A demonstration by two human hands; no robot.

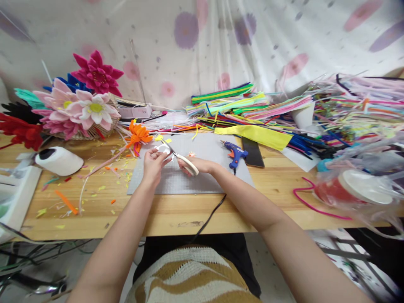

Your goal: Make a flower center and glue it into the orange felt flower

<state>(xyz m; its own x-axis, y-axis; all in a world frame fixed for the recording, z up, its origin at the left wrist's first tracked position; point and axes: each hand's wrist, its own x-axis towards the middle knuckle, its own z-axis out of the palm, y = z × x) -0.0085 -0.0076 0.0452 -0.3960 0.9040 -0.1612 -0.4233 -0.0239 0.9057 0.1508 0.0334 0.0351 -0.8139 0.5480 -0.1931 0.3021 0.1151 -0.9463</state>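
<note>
Wooden table (284, 181) | grey mat (176, 181) | white spool (59, 161) | yellow scraps (42, 212) | apparently bagged red tub (331, 188)

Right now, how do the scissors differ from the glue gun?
The scissors are in the right hand; the glue gun lies on the grey mat. The scissors have cream handles; the glue gun is blue with an orange trigger. The glue gun has a cord; the scissors have none. Both are tools.
</note>
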